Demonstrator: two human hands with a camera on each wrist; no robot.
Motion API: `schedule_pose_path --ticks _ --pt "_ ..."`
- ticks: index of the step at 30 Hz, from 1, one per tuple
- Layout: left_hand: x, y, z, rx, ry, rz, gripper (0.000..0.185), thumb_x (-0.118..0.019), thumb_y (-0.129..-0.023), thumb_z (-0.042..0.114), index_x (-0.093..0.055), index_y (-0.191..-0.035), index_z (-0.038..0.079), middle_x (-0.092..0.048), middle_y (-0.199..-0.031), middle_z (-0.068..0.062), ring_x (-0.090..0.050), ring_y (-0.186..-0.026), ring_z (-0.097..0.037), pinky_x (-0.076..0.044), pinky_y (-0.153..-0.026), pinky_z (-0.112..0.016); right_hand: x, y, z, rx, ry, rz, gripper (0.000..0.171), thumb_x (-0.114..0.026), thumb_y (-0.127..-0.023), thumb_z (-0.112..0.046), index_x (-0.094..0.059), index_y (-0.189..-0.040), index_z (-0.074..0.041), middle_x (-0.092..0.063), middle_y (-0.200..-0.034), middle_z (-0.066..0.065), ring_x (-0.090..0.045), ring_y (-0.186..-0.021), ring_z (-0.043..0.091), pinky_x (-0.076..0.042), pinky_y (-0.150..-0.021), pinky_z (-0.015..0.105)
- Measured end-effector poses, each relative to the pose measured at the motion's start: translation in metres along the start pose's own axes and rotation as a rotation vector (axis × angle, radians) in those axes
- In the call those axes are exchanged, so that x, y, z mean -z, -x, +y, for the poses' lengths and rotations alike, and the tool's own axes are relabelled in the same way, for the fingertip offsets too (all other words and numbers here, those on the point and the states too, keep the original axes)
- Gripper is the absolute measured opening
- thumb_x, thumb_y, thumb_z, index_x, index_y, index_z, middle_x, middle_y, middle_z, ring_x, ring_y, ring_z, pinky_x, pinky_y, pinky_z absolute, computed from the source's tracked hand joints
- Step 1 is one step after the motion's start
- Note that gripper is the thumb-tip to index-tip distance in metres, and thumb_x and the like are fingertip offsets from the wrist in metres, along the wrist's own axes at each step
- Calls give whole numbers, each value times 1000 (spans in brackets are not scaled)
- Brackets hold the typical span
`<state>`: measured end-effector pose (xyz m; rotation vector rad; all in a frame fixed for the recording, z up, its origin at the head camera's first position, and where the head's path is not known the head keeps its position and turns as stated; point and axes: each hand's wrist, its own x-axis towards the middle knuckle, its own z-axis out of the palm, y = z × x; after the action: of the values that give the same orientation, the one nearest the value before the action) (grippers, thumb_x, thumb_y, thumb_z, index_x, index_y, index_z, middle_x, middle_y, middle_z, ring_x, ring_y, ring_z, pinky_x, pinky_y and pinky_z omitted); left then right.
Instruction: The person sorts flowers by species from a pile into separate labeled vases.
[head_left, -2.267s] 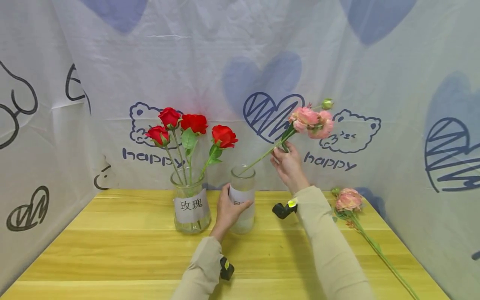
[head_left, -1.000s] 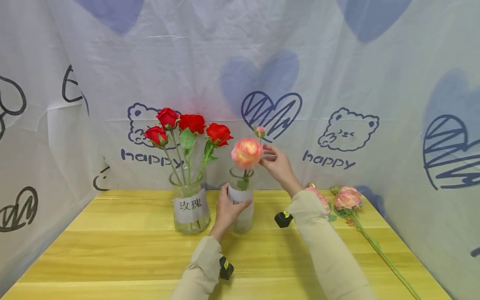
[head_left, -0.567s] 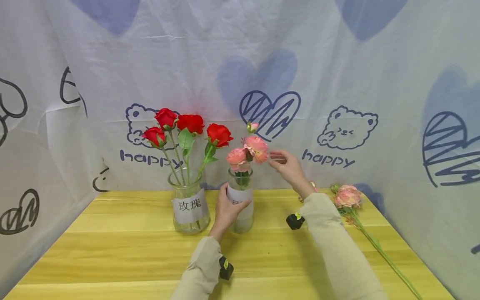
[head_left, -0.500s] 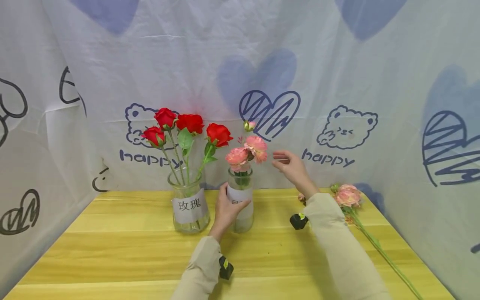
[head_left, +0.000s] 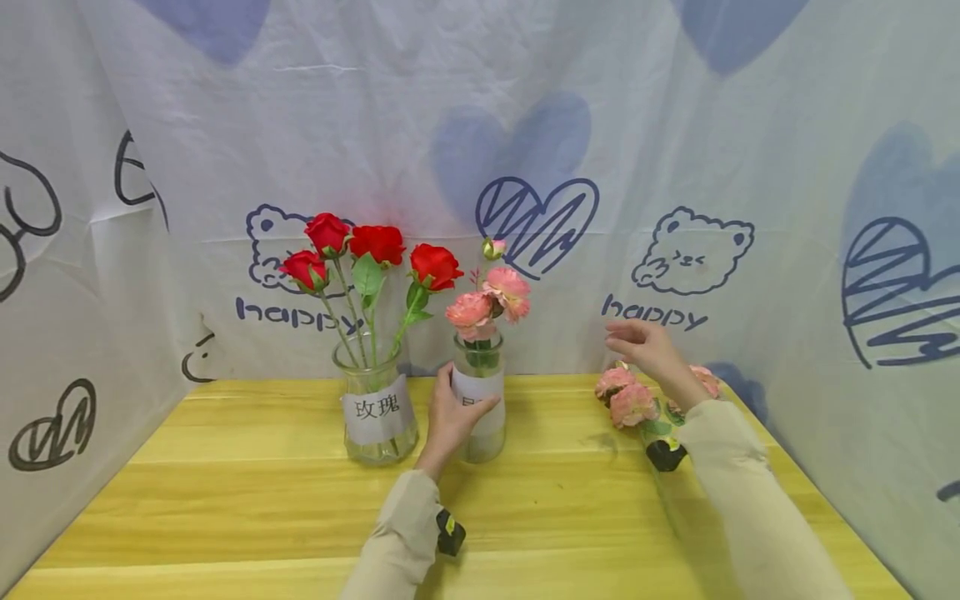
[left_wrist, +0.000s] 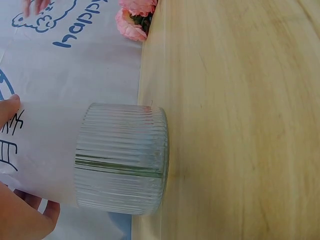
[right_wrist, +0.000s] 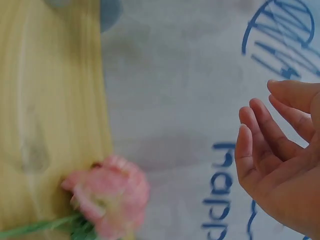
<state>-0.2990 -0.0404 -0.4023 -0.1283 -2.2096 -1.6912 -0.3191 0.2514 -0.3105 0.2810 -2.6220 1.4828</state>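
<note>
My left hand (head_left: 453,417) grips a slim glass vase (head_left: 487,446) with a white paper label, thumb across its front. A pink-flowered stem (head_left: 471,315) with a small bud stands in this vase; its blooms rest just above the rim. In the left wrist view, green stem (left_wrist: 120,166) shows through the ribbed glass near the base. My right hand (head_left: 651,354) is in the air at the right, fingers loosely bent and holding nothing. Below it, pink flowers (head_left: 632,405) lie on the table, and another pink bloom (head_left: 707,380) is partly hidden behind the wrist.
Left of the slim vase stands a wider glass vase (head_left: 378,450) with a white label, holding several red roses (head_left: 377,244). A patterned white cloth (head_left: 420,167) hangs behind the wooden table (head_left: 247,500). Black wrist cameras (head_left: 450,533) are worn under the sleeves.
My right hand has lowered the pink-flowered stem into the slim vase, let go and moved right, over the flowers lying there. My left hand keeps its hold on the vase.
</note>
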Motion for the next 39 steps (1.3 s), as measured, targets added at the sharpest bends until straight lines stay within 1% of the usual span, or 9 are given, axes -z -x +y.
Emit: schedule_pose_path --ticks 6,13,18,21,25,29,33,36,39 --pt "1 1 0 -4 5 -4 80 -84 -73 13 -39 -137 -2 -48 -130 -23 -49 -117 -38 -41 -99 -52 9 13 30 -45 -5 -46 43 -54 -99 -11 -47 -134 11 -51 -129 33 -51 -117 43 -47 -96 51" --pt "1 1 1 -12 13 -9 81 -84 -73 12 -38 -138 -3 -48 -130 -23 -49 -116 -38 -41 -99 -52 12 29 68 -92 33 -73 46 -56 -98 -14 -46 -132 16 -52 -127 33 -55 -111 42 -52 -89 47" --pt "0 1 1 -11 4 -8 81 -84 -73 13 -38 -137 -3 -48 -130 -23 -49 -116 -38 -42 -98 -52 14 38 91 -109 26 -98 44 -55 -98 -11 -46 -130 18 -53 -125 34 -58 -107 41 -51 -90 50" --pt "0 1 1 -7 9 -9 81 -84 -73 13 -38 -138 -2 -48 -130 -22 -49 -116 -38 -41 -99 -52 14 43 101 -136 36 -81 45 -58 -97 -13 -48 -129 17 -54 -124 33 -60 -104 39 -53 -87 50" --pt "1 1 1 -9 13 -9 80 -84 -74 13 -38 -137 -2 -48 -130 -22 -49 -117 -37 -41 -99 -52 13 46 112 -169 20 -15 40 -64 -93 -11 -52 -119 18 -62 -107 28 -64 -88 25 -57 -75 40" --pt "1 0 1 -13 15 -8 79 -84 -74 13 -38 -137 -2 -48 -130 -22 -49 -116 -37 -41 -98 -52 12 49 121 -191 -29 -34 35 -61 -93 -5 -50 -114 20 -65 -93 16 -64 -76 17 -57 -67 33" --pt "1 0 1 -14 15 -9 80 -84 -74 13 -38 -138 -2 -48 -130 -22 -49 -116 -37 -41 -99 -52 9 52 129 -198 -57 -98 35 -59 -90 1 -47 -114 25 -67 -84 12 -65 -70 17 -57 -62 30" --pt "1 1 1 -10 4 -9 80 -84 -74 14 -38 -138 -2 -47 -131 -22 -48 -117 -38 -41 -99 -52 5 54 134 -207 -54 -105 35 -60 -87 3 -48 -110 26 -67 -78 11 -65 -68 16 -57 -61 30" --pt "1 1 1 -8 -1 -9 80 -84 -74 14 -38 -138 -3 -48 -130 -23 -49 -117 -38 -41 -99 -52 2 56 133 -260 -45 -95 34 -62 -88 0 -51 -110 24 -68 -79 10 -66 -69 17 -58 -64 32"
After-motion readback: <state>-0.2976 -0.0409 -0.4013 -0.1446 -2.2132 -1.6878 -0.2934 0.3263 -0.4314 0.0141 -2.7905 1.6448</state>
